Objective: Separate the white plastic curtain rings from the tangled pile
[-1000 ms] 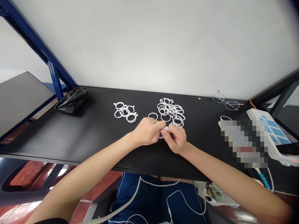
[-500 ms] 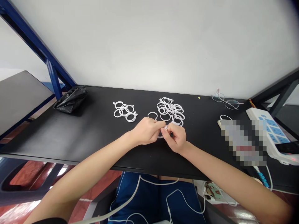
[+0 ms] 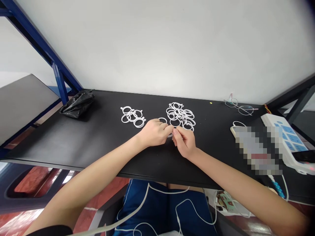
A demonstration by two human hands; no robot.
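A black plastic bag lay on the black desk, well to the left of the left hand. The smaller group of curtain rings rested beyond and left of the left hand, which was narrow, with curled fingers pinching the held ring. A loose ring lay just beyond, partly covered by that hand. The held ring showed as a white arc between both hands; fingers hid the rest. The larger pile of curtain rings lay beyond the right hand, which was also narrow, its thumb and forefinger closed upon the held ring. Eyeglasses and a power strip lay right of the right hand.
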